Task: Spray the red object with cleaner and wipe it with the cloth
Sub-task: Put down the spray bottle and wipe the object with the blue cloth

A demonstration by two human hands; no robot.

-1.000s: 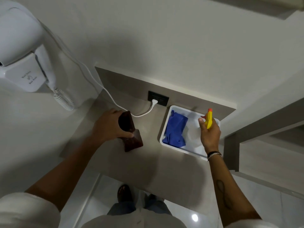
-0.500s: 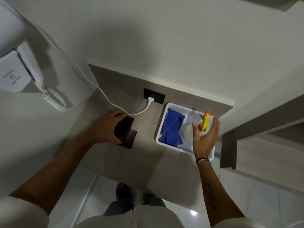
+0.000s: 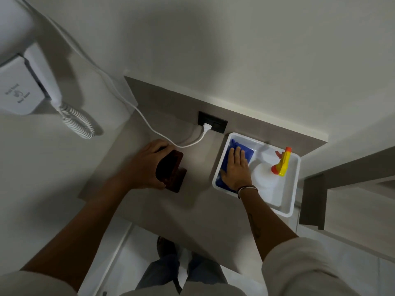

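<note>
A dark red, box-like object [image 3: 172, 174] stands on the grey counter [image 3: 192, 214], and my left hand [image 3: 143, 165] grips it from the left side. A blue cloth [image 3: 246, 152] lies in the left half of a white tray [image 3: 296, 184]. My right hand [image 3: 236, 167] rests flat on that cloth with the fingers stretched out and slightly apart. Beside it in the tray lies a white spray bottle [image 3: 265, 180] with a yellow and orange trigger head [image 3: 282, 165]; no hand touches it.
A white wall-mounted hair dryer [image 3: 19, 90] with a coiled cord hangs at the left. Its white cable runs to a black socket [image 3: 212, 124] behind the red object. A wooden ledge [image 3: 342, 189] stands to the right. The counter's front edge is close, with my feet below.
My right hand has let go of the spray bottle, which now lies in the tray, and has moved left onto the blue cloth. My left hand still holds the red object.
</note>
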